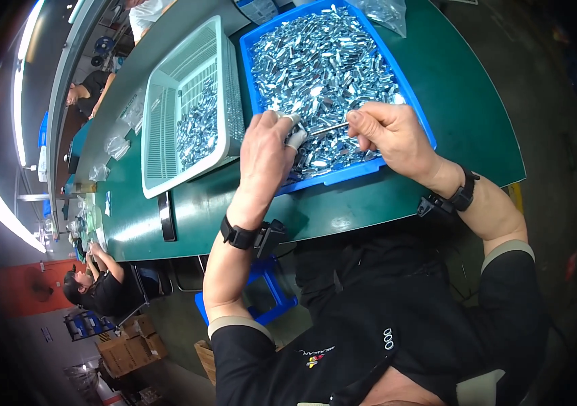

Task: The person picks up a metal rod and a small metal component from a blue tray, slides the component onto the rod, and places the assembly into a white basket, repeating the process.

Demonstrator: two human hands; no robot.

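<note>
1. the left hand [265, 152] is closed over a small metal piece [295, 139] pinched at its taped fingertips, above the near left part of the blue tray [418, 111].
2. the right hand [393, 135] pinches a thin metal rod [329, 128] between thumb and fingers, its tip towards the piece.
3. the piece looks stiff, light, slick and perhaps sharp-edged; best gripped by its sides.
4. the tray's low rim is close beneath; a white basket [160, 128] stands just left; bare green table [464, 101] lies to the right.
</note>
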